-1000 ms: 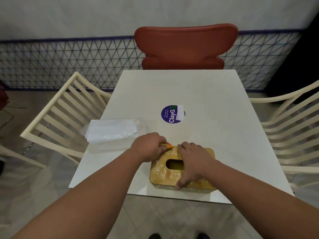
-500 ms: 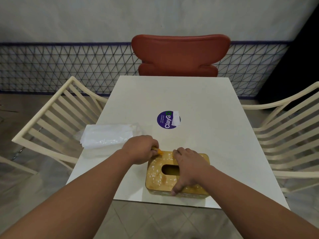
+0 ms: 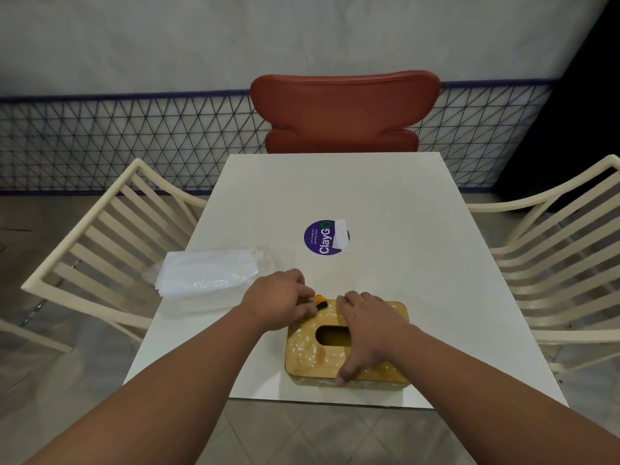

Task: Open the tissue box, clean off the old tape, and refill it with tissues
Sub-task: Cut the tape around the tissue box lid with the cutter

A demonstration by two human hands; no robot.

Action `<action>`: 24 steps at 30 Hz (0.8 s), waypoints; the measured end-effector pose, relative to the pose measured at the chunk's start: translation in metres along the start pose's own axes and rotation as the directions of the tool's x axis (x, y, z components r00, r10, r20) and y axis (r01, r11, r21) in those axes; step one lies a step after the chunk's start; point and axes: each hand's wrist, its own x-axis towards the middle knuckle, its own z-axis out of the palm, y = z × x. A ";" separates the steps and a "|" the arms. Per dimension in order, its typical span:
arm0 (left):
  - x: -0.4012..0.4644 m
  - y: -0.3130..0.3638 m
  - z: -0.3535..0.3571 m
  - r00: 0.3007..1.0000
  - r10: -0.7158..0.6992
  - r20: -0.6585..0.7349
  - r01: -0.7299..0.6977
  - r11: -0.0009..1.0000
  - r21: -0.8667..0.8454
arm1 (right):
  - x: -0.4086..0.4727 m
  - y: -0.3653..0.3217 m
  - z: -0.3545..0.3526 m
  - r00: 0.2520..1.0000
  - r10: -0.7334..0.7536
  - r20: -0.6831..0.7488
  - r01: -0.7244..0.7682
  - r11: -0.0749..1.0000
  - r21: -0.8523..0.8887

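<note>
1. A wooden tissue box (image 3: 312, 350), its lid patchy with pale residue and cut by an oval slot, sits at the near edge of a white table (image 3: 385, 203), slightly right of centre.
2. The right hand (image 3: 367, 325) lies flat across the lid, fingers spread apart and reaching over the far edge, the thumb hooked over the near edge; it presses on the box rather than closing around it.
3. The left hand (image 3: 276, 298) is curled tight around a small orange-and-black tool (image 3: 320, 301), whose tip meets the far left corner of the box.
4. A clear plastic pack of white tissues (image 3: 211, 273) rests at the table's left edge, just beside the left hand and apart from the box.
5. A round purple "ClayGo" sticker (image 3: 320, 238), partly covered by a strip of white tape, marks the table's centre.
6. A red chair (image 3: 344, 115) stands at the far edge; cream slatted chairs (image 3: 110, 236) flank both sides.
</note>
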 end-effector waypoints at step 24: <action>0.004 0.008 -0.009 0.960 0.236 0.153 -0.256 0.959 0.123 | 0.000 0.002 0.002 0.999 -0.014 -0.031 0.014 1.000 0.004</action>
